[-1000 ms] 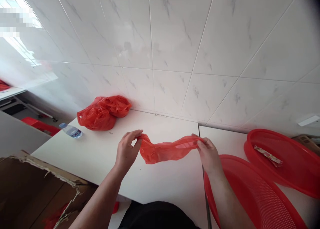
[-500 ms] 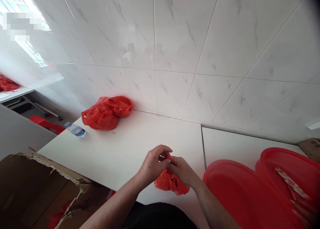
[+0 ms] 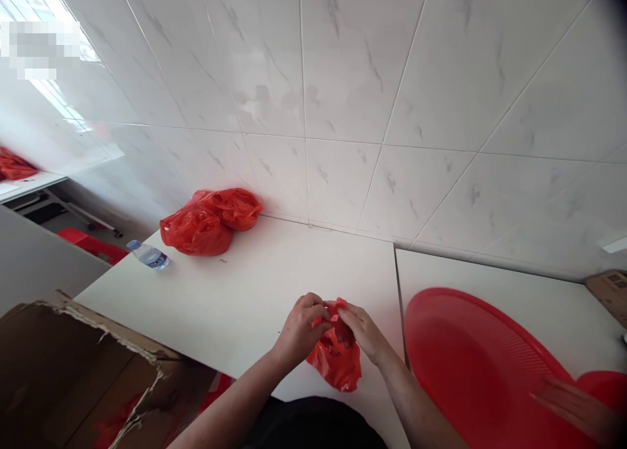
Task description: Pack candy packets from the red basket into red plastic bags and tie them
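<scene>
A red plastic bag (image 3: 337, 367) rests at the near edge of the white table (image 3: 235, 312), its upper part gathered between my two hands. My left hand (image 3: 307, 324) is closed, with curled fingers gripping the left side of the bag's top. Thumb and fingers of my right hand (image 3: 361, 328) pinch the right side, and a bit of red film sticks up between the hands. What the bag holds inside is hidden.
Full red bags (image 3: 200, 224) sit against the tiled wall, near a water bottle (image 3: 148, 255) lying on its side. A torn cardboard box (image 3: 142, 351) stands at lower left. At right is a large red basket (image 3: 455, 357), with another person's blurred hand (image 3: 573, 400) over it.
The bag's top has been spread wider between my hands. At right, the red baskets have shifted, one now lies further over the table, and another person's hand has come into view.
</scene>
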The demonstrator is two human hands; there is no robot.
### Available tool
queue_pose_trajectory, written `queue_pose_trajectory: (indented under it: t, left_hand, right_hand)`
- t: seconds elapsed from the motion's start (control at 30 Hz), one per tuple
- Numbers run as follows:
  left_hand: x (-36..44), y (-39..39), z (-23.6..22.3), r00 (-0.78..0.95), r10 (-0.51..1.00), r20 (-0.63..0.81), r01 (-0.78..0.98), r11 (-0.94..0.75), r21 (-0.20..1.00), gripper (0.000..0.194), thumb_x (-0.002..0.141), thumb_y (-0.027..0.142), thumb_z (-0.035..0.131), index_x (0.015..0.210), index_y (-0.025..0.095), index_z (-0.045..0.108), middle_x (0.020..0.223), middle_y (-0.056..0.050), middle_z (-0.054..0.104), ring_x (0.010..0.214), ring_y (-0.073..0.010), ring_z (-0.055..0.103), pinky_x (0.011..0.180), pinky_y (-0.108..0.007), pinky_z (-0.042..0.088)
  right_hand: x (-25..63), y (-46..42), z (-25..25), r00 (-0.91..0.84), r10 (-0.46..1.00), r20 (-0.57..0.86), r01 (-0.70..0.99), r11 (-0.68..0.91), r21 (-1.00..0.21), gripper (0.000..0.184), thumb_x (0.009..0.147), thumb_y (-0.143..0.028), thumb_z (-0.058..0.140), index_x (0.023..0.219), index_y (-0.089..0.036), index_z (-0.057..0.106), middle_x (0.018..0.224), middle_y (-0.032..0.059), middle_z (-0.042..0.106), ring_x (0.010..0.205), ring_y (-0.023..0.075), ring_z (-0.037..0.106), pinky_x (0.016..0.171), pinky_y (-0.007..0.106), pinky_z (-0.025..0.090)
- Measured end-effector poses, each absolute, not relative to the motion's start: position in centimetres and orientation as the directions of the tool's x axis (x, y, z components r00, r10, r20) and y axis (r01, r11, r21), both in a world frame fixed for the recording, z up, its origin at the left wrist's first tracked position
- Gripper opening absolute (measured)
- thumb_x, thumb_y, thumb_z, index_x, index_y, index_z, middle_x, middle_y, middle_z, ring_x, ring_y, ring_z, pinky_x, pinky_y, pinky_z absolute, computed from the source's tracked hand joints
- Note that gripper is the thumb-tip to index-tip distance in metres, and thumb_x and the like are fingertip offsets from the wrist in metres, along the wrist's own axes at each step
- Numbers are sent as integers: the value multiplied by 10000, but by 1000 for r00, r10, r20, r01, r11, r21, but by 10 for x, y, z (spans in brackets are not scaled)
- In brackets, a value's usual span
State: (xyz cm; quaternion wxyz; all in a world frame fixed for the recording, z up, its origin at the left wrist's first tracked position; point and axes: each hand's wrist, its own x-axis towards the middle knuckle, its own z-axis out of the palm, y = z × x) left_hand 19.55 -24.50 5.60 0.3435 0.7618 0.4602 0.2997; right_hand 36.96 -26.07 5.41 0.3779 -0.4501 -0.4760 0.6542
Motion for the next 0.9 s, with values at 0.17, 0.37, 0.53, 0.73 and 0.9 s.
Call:
queue_pose_trajectory:
  t: [0.17, 0.37, 0.53, 0.73, 0.9]
  left_hand:
    - [193, -243, 54, 370, 902, -223, 400, 62, 914, 106, 836, 285, 500, 791, 214, 565, 1080, -41, 636, 910, -181, 602, 758, -294, 486]
    - [197, -243, 56, 310, 917, -253, 504, 68, 861, 58, 765, 257, 501, 732, 210, 489, 727, 31, 571, 699, -135, 524, 609, -240, 417]
    - [200, -248, 56, 332, 908, -255, 526, 46, 849, 32, 750, 209, 496, 740, 214, 527, 750, 19, 619, 705, -142, 563, 624, -246, 441]
    - [194, -249, 41, 364, 931, -26, 603, -214, 769, 84, 746, 148, 549, 712, 214, 590, 859, -22, 643, 855, -181, 576, 778, -308, 461]
    - [175, -259, 32, 438, 898, 46, 620, -338, 708, 146, 711, 70, 612, 650, 201, 597, 993, -39, 632, 1009, -198, 553, 906, -344, 419]
  right_hand:
    - [383, -263, 62, -410, 895, -177, -24, -205, -979, 325, 896, -367, 429, 805, -190, 687, 765, 10, 601, 739, 144, 543, 733, 295, 424]
    - [377, -266, 49, -289, 929, -232, 194, -180, -964, 201, 816, -293, 532, 988, -248, 624, 838, -1, 636, 731, 158, 574, 667, 290, 462]
    - [368, -264, 34, -103, 966, -238, 405, -178, -897, 271, 823, -264, 484, 1026, -260, 664, 812, 17, 686, 742, 180, 624, 690, 318, 473]
    - [370, -263, 35, -203, 944, -262, 37, -260, -965, 281, 800, -262, 509, 1015, -227, 687, 989, 35, 709, 920, 194, 650, 821, 326, 500]
    - [382, -253, 3, 47, 918, -394, -22, -394, -919, 264, 739, -279, 543, 939, -192, 692, 934, 55, 726, 829, 200, 668, 759, 326, 522]
